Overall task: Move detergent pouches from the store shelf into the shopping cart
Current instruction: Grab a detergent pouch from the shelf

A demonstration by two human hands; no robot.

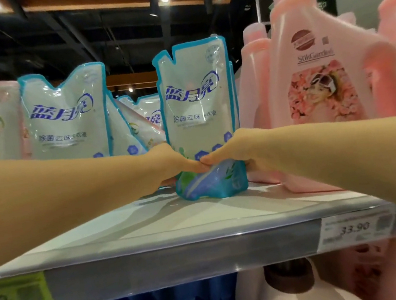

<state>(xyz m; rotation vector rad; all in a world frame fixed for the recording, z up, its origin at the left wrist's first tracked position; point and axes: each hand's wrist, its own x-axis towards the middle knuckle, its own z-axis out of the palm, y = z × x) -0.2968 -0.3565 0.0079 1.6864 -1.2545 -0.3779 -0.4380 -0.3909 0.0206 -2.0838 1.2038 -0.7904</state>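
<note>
My left hand [175, 163] and right hand [229, 148] grip the blue-edged white plastic detergent pouch [197, 103] at twelve o'clock, fingers [189, 167] wrapped round its base; next, I reckon, comes lifting it off the grey shelf [177, 223].

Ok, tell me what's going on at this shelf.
A person grips the lower part of a blue-edged white plastic detergent pouch with both hands, left hand and right hand on either side, thumbs meeting across its front. The pouch stands upright on the grey store shelf, not yet lifted. A matching pouch stands to its left, pink plastic bottles to its right. No shopping cart is in view.
</note>
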